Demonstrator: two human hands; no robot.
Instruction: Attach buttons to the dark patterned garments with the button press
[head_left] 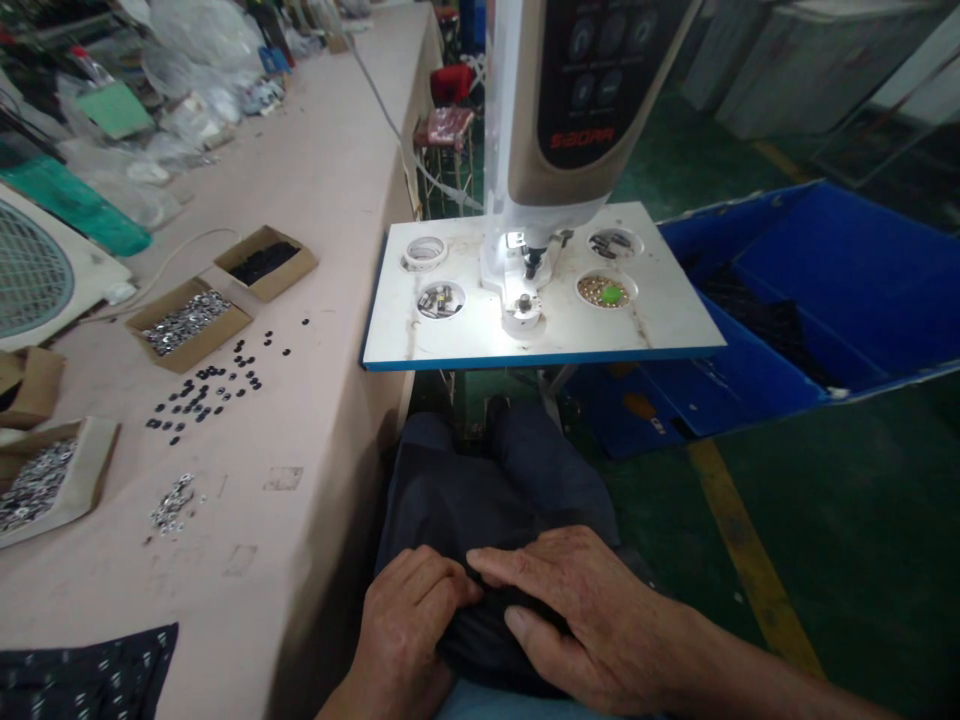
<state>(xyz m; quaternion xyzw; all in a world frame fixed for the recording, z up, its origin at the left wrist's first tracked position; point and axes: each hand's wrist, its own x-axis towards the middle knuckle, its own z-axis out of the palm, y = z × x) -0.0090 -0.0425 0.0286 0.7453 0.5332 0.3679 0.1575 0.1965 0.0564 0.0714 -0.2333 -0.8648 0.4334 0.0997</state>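
We find both hands resting on a dark navy fabric garment lying across the lap, below the white machine surface. The left hand has its fingers curled, bunching the cloth; the right hand lies flat, fingers extended, pressing the fold without gripping it.

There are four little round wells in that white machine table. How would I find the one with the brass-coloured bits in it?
Start at the white machine table under the tall press machine. Look to the right of the lit pressing point, at the nearer of the two wells on that side. That near right well holds small brass-coloured pieces with one bright green piece among them; the other three wells show none.
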